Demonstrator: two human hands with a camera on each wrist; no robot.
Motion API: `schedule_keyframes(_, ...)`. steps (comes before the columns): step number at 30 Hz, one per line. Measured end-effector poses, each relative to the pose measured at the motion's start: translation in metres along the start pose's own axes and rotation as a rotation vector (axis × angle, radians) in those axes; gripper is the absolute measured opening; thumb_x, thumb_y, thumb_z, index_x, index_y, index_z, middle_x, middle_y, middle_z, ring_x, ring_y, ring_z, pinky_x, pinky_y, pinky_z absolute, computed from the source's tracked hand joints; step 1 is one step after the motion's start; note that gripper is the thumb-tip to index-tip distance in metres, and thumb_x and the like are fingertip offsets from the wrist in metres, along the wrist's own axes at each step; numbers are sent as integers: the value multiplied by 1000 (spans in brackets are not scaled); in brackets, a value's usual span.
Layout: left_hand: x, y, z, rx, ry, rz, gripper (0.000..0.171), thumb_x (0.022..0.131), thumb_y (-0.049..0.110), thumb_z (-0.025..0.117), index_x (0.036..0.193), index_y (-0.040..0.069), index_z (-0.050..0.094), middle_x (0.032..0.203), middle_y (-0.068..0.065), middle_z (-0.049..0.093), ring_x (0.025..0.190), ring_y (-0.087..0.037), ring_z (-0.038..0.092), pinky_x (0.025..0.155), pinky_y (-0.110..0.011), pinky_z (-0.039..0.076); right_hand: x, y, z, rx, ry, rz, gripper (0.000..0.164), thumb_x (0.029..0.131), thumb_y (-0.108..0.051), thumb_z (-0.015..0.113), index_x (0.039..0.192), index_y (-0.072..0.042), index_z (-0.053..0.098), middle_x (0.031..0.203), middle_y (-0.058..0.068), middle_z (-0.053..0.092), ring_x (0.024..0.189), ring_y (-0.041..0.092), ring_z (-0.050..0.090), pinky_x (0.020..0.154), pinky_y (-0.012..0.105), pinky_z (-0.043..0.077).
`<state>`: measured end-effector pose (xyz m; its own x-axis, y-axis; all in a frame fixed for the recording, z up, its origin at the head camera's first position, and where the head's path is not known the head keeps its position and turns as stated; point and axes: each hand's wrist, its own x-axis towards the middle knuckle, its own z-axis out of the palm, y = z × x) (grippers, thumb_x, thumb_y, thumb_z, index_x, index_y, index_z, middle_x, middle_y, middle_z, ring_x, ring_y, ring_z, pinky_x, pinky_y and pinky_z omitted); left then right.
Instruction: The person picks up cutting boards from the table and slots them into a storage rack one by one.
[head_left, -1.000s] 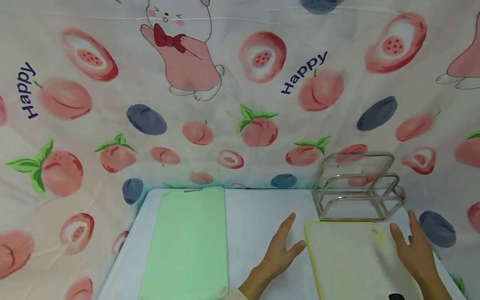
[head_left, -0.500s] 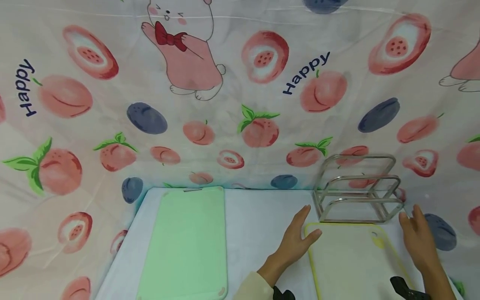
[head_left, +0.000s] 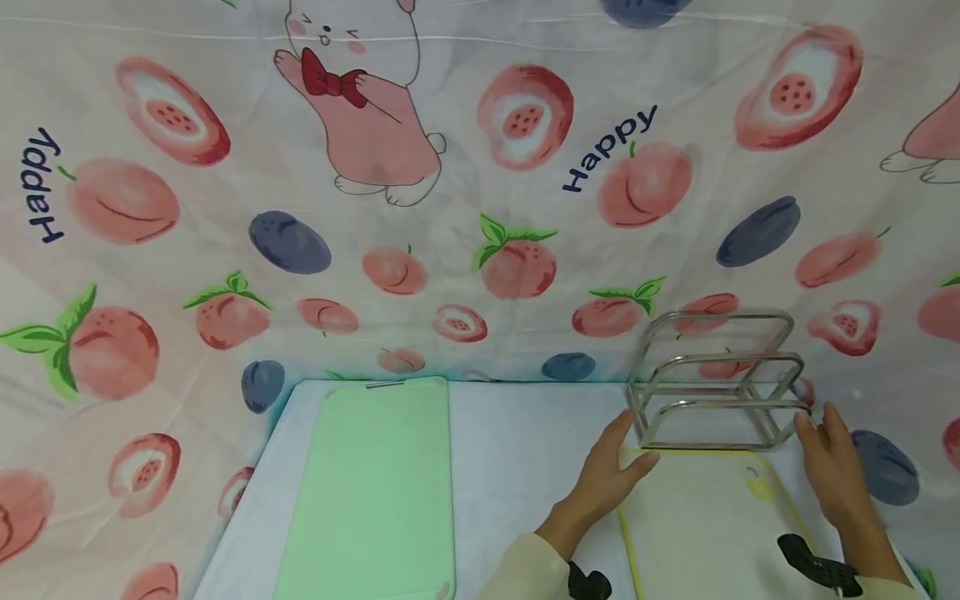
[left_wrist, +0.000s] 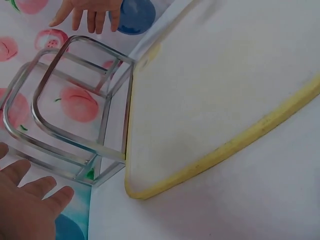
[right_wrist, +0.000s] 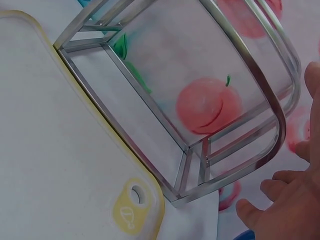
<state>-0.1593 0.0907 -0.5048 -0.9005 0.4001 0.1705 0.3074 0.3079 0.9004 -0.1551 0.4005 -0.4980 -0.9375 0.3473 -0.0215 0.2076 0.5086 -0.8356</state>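
Observation:
A silver metal rack [head_left: 720, 405] with several upright loops stands at the back right of the white table. My left hand [head_left: 600, 477] is beside its left front corner, fingers spread. On the other side is my right hand [head_left: 834, 467], fingers extended toward the rack's right end. In the left wrist view a gap shows between the left fingers [left_wrist: 37, 187] and the bars. The right fingers [right_wrist: 272, 187] also stand apart from the metal in the right wrist view. A white cutting board [head_left: 712, 517] with a yellow edge lies flat in front of the rack, between the forearms.
A green cutting board [head_left: 375, 492] lies on the left of the white table [head_left: 525, 433]. Behind the table hangs a cloth [head_left: 465, 192] printed with peaches and a cartoon animal. The yellow-edged board has a hole in one corner.
Both hands have moved forward, from beside the white board to the two sides of the rack. My left hand has also shifted right. The rack and boards stay in place.

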Motion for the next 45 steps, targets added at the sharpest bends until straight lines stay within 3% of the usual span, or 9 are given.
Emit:
schedule_keyframes(7, 11, 6, 7, 37, -12, -73, 65, 95, 44, 54, 149, 15, 33, 151, 0, 34, 138, -16, 31, 108, -37, 33, 22, 32, 3, 14, 32, 30, 75, 100, -52, 30, 152, -16, -11, 156, 17, -13, 141, 42, -5, 108, 62, 3)
schedule_keyframes(11, 17, 12, 11, 41, -20, -86, 64, 95, 42, 55, 149, 16, 34, 151, -1, 35, 137, -17, 32, 107, -37, 34, 24, 27, -1, 36, 19, 51, 74, 101, -50, 30, 152, -14, -10, 157, 15, -11, 142, 39, -4, 111, 56, 4)
schedule_keyframes(18, 28, 23, 17, 11, -5, -175, 61, 95, 44, 55, 148, 19, 38, 149, 4, 38, 136, -12, 33, 107, -34, 33, 25, 20, 8, 59, 34, 105, 72, 101, -48, 32, 154, -13, 0, 157, 19, 3, 140, 43, 8, 108, 62, 13)
schedule_keyframes(21, 31, 24, 20, 6, -5, -221, 63, 94, 47, 55, 148, 19, 37, 148, 6, 38, 136, -13, 33, 108, -34, 32, 22, 22, 13, 82, 77, 100, 71, 100, -49, 35, 155, -16, 5, 158, 15, 8, 142, 35, 9, 112, 52, 13)
schedule_keyframes(26, 36, 24, 24, 42, -51, -234, 65, 94, 46, 56, 149, 19, 35, 150, 7, 35, 137, -12, 31, 108, -34, 32, 31, 51, 19, 69, 155, 97, 61, 98, -53, 36, 152, -37, 14, 158, 1, 16, 143, 24, 16, 112, 37, 20)
schedule_keyframes(29, 40, 24, 26, 61, -59, -243, 67, 93, 47, 58, 149, 20, 35, 150, 7, 34, 137, -13, 31, 107, -34, 32, 25, 47, 24, 102, 164, 119, 58, 97, -54, 38, 150, -44, 15, 157, 0, 18, 142, 19, 18, 111, 30, 20)
schedule_keyframes(36, 34, 18, 26, 100, -89, -196, 81, 92, 50, 58, 154, 17, 17, 158, -4, 13, 141, -21, 23, 106, -38, 34, 3, 8, 34, 113, 109, 144, 60, 98, -54, 38, 149, -45, 7, 157, 5, 13, 142, 26, 13, 113, 48, 13)
schedule_keyframes(40, 30, 13, 24, 135, -93, -179, 84, 92, 52, 57, 155, 18, 13, 158, -8, 12, 139, -25, 27, 105, -39, 36, -2, 3, 38, 108, 68, 99, 60, 100, -50, 38, 149, -43, 6, 156, 8, 13, 141, 29, 15, 113, 47, 14)
schedule_keyframes(45, 27, 8, 19, 194, -102, -169, 86, 91, 52, 57, 155, 19, 10, 157, -11, 13, 134, -28, 36, 102, -38, 40, -6, 2, 41, 82, 27, 54, 59, 100, -51, 35, 149, -43, 2, 156, 9, 9, 141, 36, 13, 109, 57, 14)
